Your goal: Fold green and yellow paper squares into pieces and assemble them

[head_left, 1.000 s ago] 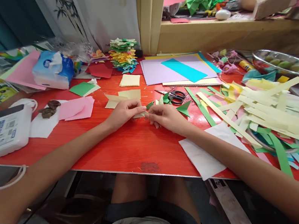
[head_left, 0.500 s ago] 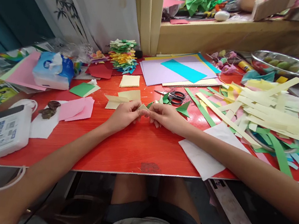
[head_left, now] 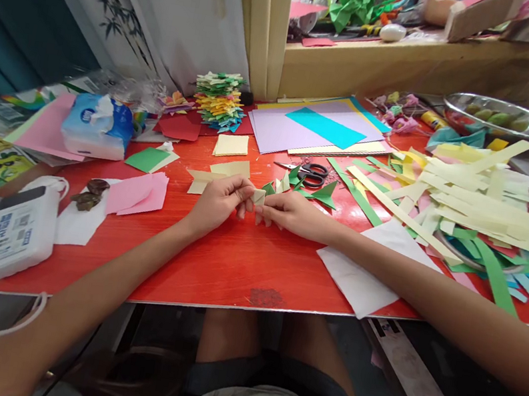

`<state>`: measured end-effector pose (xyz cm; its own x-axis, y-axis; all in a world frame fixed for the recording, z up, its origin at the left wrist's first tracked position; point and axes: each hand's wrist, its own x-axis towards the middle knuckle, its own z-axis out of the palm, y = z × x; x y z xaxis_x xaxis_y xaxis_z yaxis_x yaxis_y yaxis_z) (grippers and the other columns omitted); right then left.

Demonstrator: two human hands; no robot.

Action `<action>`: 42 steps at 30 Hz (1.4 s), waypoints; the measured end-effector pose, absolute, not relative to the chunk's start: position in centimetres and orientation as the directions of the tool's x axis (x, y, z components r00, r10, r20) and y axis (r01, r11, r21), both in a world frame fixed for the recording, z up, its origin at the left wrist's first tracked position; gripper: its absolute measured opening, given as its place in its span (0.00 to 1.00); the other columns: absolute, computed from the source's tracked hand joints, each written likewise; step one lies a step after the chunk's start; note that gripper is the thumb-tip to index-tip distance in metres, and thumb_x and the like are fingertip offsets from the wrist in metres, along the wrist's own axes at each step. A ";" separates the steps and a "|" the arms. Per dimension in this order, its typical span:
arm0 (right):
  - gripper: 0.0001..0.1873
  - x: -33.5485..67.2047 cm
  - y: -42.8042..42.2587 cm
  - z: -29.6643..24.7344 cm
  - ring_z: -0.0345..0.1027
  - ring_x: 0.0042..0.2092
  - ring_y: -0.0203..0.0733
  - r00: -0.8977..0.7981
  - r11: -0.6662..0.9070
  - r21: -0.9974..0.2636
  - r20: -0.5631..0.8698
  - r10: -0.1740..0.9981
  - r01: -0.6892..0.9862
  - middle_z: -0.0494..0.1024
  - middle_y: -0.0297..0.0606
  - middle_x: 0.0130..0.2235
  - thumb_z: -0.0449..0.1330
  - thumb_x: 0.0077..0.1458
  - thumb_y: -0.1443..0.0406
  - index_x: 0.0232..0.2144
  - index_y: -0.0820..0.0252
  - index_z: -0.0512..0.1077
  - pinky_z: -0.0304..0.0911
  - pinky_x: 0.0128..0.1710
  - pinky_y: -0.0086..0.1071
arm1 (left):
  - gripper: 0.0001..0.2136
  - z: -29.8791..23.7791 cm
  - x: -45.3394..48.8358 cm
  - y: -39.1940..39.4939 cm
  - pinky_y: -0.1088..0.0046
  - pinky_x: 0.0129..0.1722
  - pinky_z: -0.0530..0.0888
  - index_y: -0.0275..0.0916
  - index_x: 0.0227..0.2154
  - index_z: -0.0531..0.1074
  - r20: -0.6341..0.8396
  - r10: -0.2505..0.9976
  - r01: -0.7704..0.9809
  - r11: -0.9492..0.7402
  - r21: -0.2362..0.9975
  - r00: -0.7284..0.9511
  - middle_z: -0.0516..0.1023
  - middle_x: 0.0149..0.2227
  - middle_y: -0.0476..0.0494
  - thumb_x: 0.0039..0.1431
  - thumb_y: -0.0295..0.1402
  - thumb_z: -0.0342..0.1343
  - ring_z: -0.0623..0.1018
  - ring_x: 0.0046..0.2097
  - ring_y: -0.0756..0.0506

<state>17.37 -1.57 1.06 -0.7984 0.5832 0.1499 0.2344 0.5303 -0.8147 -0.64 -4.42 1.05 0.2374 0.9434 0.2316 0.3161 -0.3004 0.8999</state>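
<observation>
Between my fingertips, a little above the red table, is a small folded piece of pale yellow paper. My left hand pinches its left side, and my right hand grips the right side. Just behind my left hand lie creased pale yellow sheets. Beyond my right hand sit several green and cream folded paper pieces, with black-handled scissors behind them. A small stack of square yellow paper lies farther back.
Paper strips heap up at the right, near a metal bowl. A white tissue lies under my right forearm. A tissue pack, pink papers and a white power box with a cable occupy the left. A folded-paper tower stands behind.
The folded yellow paper has turned between my fingers, so a flat square face now shows instead of a pointed tip. My hands stay in nearly the same place.
</observation>
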 end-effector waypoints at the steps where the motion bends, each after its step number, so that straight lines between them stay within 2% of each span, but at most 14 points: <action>1: 0.18 17.4 -1.5 1.0 0.58 0.23 0.28 -0.793 0.506 -0.833 0.145 0.592 0.226 0.68 0.33 0.23 0.48 0.58 0.59 0.25 0.65 0.69 0.53 0.24 0.25 | 0.10 1.0 -0.6 -4.4 0.78 0.21 0.66 0.34 0.27 0.67 0.235 0.942 0.318 -0.304 0.898 0.238 0.72 0.23 0.48 0.56 0.36 0.48 0.68 0.19 0.55; 5: 0.16 17.3 -0.8 0.6 0.57 0.20 0.27 -0.742 0.337 -0.929 0.118 0.660 0.153 0.66 0.32 0.22 0.49 0.57 0.59 0.25 0.64 0.67 0.54 0.21 0.24 | 0.09 1.0 -0.4 -4.5 0.78 0.24 0.67 0.37 0.38 0.66 0.322 0.931 0.383 -0.364 0.849 0.172 0.74 0.30 0.48 0.58 0.32 0.44 0.68 0.21 0.56; 9: 0.13 17.2 -0.4 0.4 0.58 0.20 0.27 -0.674 0.150 -0.988 0.091 0.733 0.029 0.65 0.31 0.22 0.50 0.57 0.61 0.27 0.64 0.67 0.53 0.18 0.23 | 0.10 1.5 -0.8 -4.6 0.77 0.28 0.67 0.39 0.40 0.65 0.490 0.869 0.530 -0.450 0.718 0.074 0.73 0.35 0.47 0.60 0.30 0.40 0.69 0.25 0.55; 13: 0.09 17.3 -0.3 0.2 0.60 0.22 0.26 -0.622 -0.009 -0.995 0.055 0.781 -0.098 0.68 0.33 0.26 0.51 0.56 0.63 0.30 0.64 0.67 0.55 0.19 0.22 | 0.13 1.7 -2.3 -3.8 0.72 0.40 0.68 0.38 0.42 0.63 0.607 0.795 0.700 -0.427 0.572 -0.010 0.71 0.40 0.43 0.59 0.26 0.38 0.71 0.37 0.50; 15: 0.09 17.4 -0.2 0.2 0.61 0.23 0.26 -0.646 -0.034 -0.990 0.062 0.761 -0.134 0.70 0.35 0.28 0.53 0.55 0.63 0.32 0.64 0.68 0.56 0.19 0.22 | 0.14 1.4 -2.9 -3.1 0.67 0.49 0.63 0.37 0.43 0.64 0.663 0.747 0.833 -0.395 0.387 0.047 0.69 0.45 0.42 0.56 0.23 0.41 0.67 0.47 0.46; 17: 0.11 17.4 -0.3 0.3 0.62 0.23 0.27 -0.672 -0.037 -0.990 0.066 0.738 -0.137 0.71 0.36 0.29 0.53 0.55 0.62 0.35 0.65 0.69 0.56 0.19 0.22 | 0.15 0.9 -3.2 -2.5 0.65 0.53 0.59 0.37 0.45 0.64 0.656 0.741 0.893 -0.381 0.237 0.142 0.67 0.48 0.41 0.55 0.23 0.42 0.63 0.52 0.44; 22: 0.14 17.3 -0.5 0.6 0.62 0.21 0.26 -0.638 -0.055 -0.991 0.036 0.770 -0.122 0.71 0.34 0.26 0.53 0.55 0.60 0.38 0.64 0.69 0.54 0.17 0.22 | 0.15 0.3 -3.3 -2.0 0.63 0.53 0.57 0.36 0.47 0.62 0.620 0.754 0.931 -0.351 0.100 0.218 0.66 0.50 0.39 0.58 0.28 0.41 0.62 0.53 0.42; 25: 0.13 17.0 -0.5 0.5 0.61 0.20 0.27 -0.593 -0.030 -0.992 0.047 0.804 -0.119 0.70 0.33 0.24 0.53 0.54 0.60 0.35 0.65 0.69 0.54 0.17 0.22 | 0.14 0.7 -3.2 -2.3 0.64 0.52 0.57 0.36 0.45 0.64 0.636 0.740 0.931 -0.353 0.089 0.219 0.68 0.48 0.39 0.59 0.30 0.40 0.63 0.51 0.43; 29: 0.13 16.9 -0.9 0.4 0.60 0.19 0.28 -0.553 0.047 -0.993 0.098 0.828 -0.105 0.69 0.32 0.22 0.51 0.55 0.59 0.33 0.64 0.67 0.55 0.19 0.23 | 0.12 1.4 -2.9 -3.0 0.65 0.50 0.57 0.39 0.40 0.66 0.708 0.687 0.917 -0.371 0.147 0.165 0.70 0.43 0.43 0.60 0.29 0.38 0.66 0.47 0.45; 34: 0.16 17.3 -1.8 1.3 0.54 0.17 0.27 -0.402 0.269 -0.959 0.283 0.871 -0.094 0.65 0.29 0.20 0.47 0.57 0.57 0.32 0.63 0.68 0.49 0.17 0.24 | 0.12 1.9 -3.7 -3.3 0.65 0.48 0.57 0.39 0.37 0.67 0.805 0.589 0.930 -0.329 0.161 0.069 0.71 0.38 0.43 0.60 0.29 0.39 0.67 0.43 0.45; 36: 0.16 17.7 -1.9 2.3 0.52 0.18 0.28 -0.339 0.319 -0.939 0.344 0.875 -0.131 0.63 0.29 0.19 0.47 0.57 0.57 0.32 0.62 0.68 0.47 0.16 0.25 | 0.12 2.2 -4.4 -3.3 0.65 0.47 0.58 0.39 0.38 0.67 0.835 0.544 0.944 -0.311 0.107 0.084 0.71 0.38 0.42 0.59 0.28 0.39 0.67 0.42 0.45; 38: 0.15 18.1 -1.9 3.7 0.49 0.18 0.29 -0.268 0.369 -0.915 0.401 0.876 -0.162 0.59 0.28 0.17 0.47 0.57 0.57 0.33 0.61 0.68 0.45 0.16 0.25 | 0.11 2.8 -4.8 -3.7 0.67 0.44 0.61 0.37 0.39 0.66 0.827 0.525 0.945 -0.325 -0.025 0.202 0.71 0.38 0.39 0.59 0.29 0.39 0.68 0.41 0.44; 40: 0.15 18.8 -2.2 5.6 0.47 0.18 0.30 -0.197 0.430 -0.889 0.455 0.868 -0.158 0.55 0.27 0.16 0.48 0.56 0.57 0.33 0.59 0.68 0.43 0.16 0.26 | 0.12 3.5 -4.6 -4.6 0.70 0.38 0.63 0.36 0.41 0.66 0.679 0.608 0.902 -0.382 -0.203 0.411 0.72 0.34 0.40 0.59 0.29 0.40 0.70 0.36 0.45; 42: 0.15 19.8 -3.6 7.9 0.45 0.18 0.30 -0.204 0.485 -0.866 0.499 0.842 -0.117 0.54 0.28 0.16 0.48 0.56 0.56 0.34 0.57 0.69 0.44 0.17 0.28 | 0.13 3.8 -3.8 -6.1 0.71 0.33 0.64 0.36 0.41 0.67 0.488 0.725 0.874 -0.387 -0.295 0.486 0.72 0.30 0.41 0.59 0.30 0.39 0.71 0.32 0.46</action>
<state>19.82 -3.59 7.95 -0.2040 0.8421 0.4992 -0.1175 0.4852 -0.8665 -3.82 -6.08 3.81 0.4857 0.7250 0.4884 0.8738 -0.3865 -0.2952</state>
